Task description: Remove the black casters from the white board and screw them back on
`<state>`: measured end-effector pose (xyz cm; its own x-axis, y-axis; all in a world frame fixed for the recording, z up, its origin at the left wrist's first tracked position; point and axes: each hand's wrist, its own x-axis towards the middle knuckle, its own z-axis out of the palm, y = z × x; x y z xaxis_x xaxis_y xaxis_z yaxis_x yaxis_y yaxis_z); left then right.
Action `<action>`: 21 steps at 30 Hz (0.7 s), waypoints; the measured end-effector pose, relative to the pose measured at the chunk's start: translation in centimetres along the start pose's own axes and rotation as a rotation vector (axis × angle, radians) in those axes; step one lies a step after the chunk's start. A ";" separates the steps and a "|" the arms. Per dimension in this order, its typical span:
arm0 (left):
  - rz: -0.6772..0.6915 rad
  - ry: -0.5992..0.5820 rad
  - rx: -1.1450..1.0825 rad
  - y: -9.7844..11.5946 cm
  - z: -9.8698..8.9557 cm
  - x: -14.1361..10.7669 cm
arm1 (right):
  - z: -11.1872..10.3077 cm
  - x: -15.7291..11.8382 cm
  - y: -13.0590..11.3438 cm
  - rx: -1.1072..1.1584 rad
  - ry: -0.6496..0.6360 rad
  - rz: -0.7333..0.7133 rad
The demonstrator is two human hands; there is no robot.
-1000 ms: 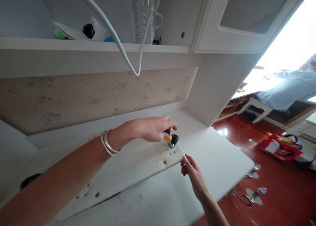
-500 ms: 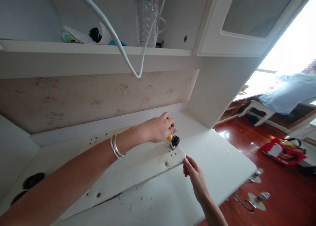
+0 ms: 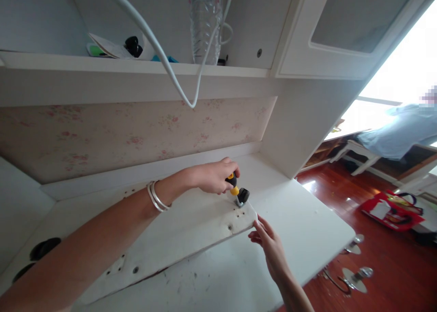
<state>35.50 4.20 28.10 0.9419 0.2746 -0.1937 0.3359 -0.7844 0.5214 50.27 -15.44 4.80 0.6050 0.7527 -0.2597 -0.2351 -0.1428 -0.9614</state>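
Across the centre of the frame, our left hand [image 3: 218,176] has its grip closed round a yellow-and-black screwdriver [image 3: 232,181], beside the black caster [image 3: 243,195] on the white board [image 3: 184,225]. Right of centre, our right hand [image 3: 268,239] pinches the board's corner above the desk [image 3: 300,221].

Glossy red floor [image 3: 392,262] — floral wallpaper [image 3: 146,132] — bright glare, probably a window [image 3: 406,52].

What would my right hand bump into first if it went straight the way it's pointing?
Your right hand would first meet the corner of the white board, right at its fingers. Beyond, roughly in line, is the black wheel-like part. Heights are hard to judge here.
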 end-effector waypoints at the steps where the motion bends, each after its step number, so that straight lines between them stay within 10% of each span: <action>1: -0.009 0.057 0.051 0.1 0.1 0.1 | 0.0 0.0 0.0 -0.001 0.006 -0.001; 13: -0.150 0.405 0.548 1.6 2.5 0.2 | 0.4 -0.2 -0.1 -0.007 0.026 -0.017; 21: 0.021 0.121 0.187 2.1 1.1 -0.4 | 0.7 -0.4 -0.6 -0.002 0.012 -0.015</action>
<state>35.82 1.85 28.34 0.9466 0.3129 -0.0773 0.3192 -0.8769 0.3594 49.61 -15.18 5.53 0.6172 0.7472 -0.2466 -0.2249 -0.1328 -0.9653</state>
